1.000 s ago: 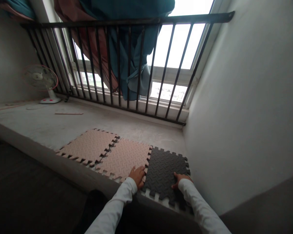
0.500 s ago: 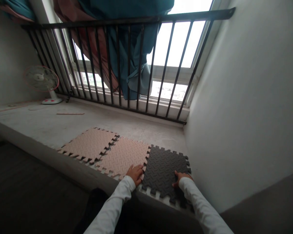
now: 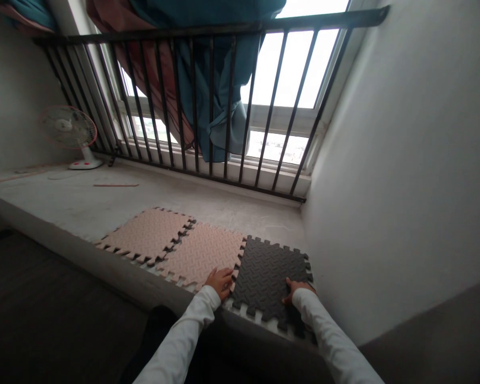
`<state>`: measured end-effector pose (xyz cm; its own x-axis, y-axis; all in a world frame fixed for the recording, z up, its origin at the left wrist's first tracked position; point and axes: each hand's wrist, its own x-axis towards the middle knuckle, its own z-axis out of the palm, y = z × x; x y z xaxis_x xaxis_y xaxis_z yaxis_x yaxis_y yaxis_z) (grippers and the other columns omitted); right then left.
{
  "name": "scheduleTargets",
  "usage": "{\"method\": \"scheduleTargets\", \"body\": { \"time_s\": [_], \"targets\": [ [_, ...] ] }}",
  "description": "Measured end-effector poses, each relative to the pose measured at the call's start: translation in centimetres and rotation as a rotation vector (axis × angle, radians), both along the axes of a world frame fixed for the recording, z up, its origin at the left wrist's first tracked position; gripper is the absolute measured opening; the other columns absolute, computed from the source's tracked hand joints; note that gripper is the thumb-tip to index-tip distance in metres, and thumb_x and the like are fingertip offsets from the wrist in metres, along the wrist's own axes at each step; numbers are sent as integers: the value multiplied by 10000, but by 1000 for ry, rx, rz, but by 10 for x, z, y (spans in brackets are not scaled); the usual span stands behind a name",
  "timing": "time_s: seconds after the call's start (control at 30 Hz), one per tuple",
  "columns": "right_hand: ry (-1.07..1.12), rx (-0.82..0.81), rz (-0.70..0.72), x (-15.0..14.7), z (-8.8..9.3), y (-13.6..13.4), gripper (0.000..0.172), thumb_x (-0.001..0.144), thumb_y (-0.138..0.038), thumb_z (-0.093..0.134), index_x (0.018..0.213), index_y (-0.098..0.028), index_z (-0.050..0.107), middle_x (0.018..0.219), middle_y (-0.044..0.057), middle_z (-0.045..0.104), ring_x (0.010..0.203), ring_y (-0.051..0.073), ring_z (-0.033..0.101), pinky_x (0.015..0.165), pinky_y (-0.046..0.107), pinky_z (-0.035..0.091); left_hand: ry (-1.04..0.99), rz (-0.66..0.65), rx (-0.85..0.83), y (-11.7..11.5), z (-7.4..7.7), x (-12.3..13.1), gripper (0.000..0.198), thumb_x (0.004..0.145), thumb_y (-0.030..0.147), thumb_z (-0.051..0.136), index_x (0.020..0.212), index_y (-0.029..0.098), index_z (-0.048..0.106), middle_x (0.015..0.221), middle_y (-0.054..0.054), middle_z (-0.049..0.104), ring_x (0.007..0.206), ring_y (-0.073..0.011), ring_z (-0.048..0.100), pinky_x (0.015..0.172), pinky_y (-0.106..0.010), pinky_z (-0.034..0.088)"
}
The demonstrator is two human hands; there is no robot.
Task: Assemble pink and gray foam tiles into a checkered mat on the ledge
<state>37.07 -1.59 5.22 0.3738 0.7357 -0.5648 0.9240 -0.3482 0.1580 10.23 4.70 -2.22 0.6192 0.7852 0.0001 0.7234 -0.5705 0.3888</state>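
We see the black mat (image 3: 266, 272) at the right of the ledge (image 3: 72, 202), its toothed left edge against the middle pink mat (image 3: 208, 250), running near to far between us; our left hand (image 3: 221, 282), nearer that edge, lies on the pink, fingers slightly spread; our right hand (image 3: 298, 290) rests at the black mat's right side, whether pinching we cannot tell

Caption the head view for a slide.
Left hand on a pink square foam tile, right hand on a black square foam tile.
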Motion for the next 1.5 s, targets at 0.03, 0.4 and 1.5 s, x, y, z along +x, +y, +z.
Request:
{"method": "scheduleTargets", "body": {
  "time_s": [0.03, 0.4, 1.5],
  "targets": [
    [0, -1, -1, 0, 0, 0, 871, 528, -452, 647, 1287, -256, 269, 1234, 72, 453, 1126, 249, 400, 908, 345, 351, -9, -2, 6, 0, -1, 0, 269, 700, 239, 415, 915, 276, 572, 1268, 18, 428, 1181, -164, 339, 990, -437, 178],
    [-9, -3, -7, -4, 5, -4, 875, 540, -456, 637, 1297, -246, 250, 1252, 60, 435, 1147, 251, 373, 933, 339, 326, -61, 71, 8, -1, -2, 1, 315, 693, 233, 413, 974, 281, 547, 1240, 23, 461, 1163, -139, 362, 993, -419, 174],
    [-18, -1, -39, -5, 4, 0, 844, 536, -427, 650, 1279, -280, 279, 1220, 66, 469, 1119, 250, 410, 890, 364, 369, -20, 189, -77, -7, 9, 10, 185, 719, 230, 437, 857, 257, 558, 1249, 25, 452, 1177, -146, 344, 999, -422, 190]
  ]
}}
